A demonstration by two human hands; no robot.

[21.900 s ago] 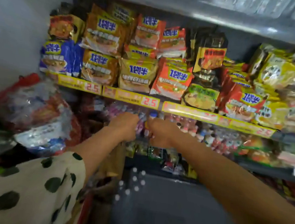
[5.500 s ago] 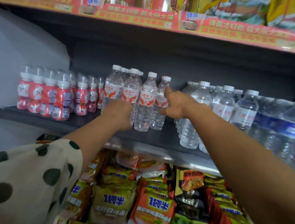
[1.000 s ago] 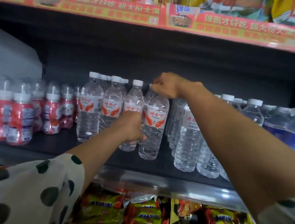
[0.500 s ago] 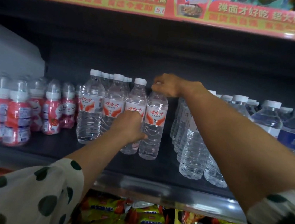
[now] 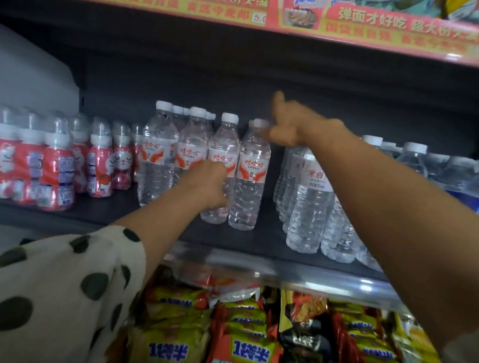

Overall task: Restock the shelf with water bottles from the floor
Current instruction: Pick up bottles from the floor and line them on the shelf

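my left hand (image 5: pixel 206 185) is down at the body of the third red-label water bottle (image 5: pixel 221 161) in the front row, fingers curled round its lower half from the front, so it grips that bottle. my right hand (image 5: pixel 286 127) is up at cap height beside the fourth bottle (image 5: pixel 250 176); it is blurred, one finger sticks up and the rest look loose. its edge is right at that bottle's cap, but i cannot tell whether it touches or pinches it, and i read the hand as opened.

the red-label bottles stand upright on the dark shelf (image 5: pixel 255 240), packed side by side, with more behind them. to their right, past a bare gap, stands a taller group with white labels (image 5: pixel 310 207). to their left are the small pink cat bottles (image 5: pixel 55 166).

what worries me from here: the fourth bottle is the end of its row with open shelf on its right, so a brush from my right wrist could tip it into the gap or against the taller group. my left hand grips low and between close neighbours; a sideways nudge there could knock the row toward the shelf's front lip (image 5: pixel 281 275), above the noodle packets (image 5: pixel 242 357).
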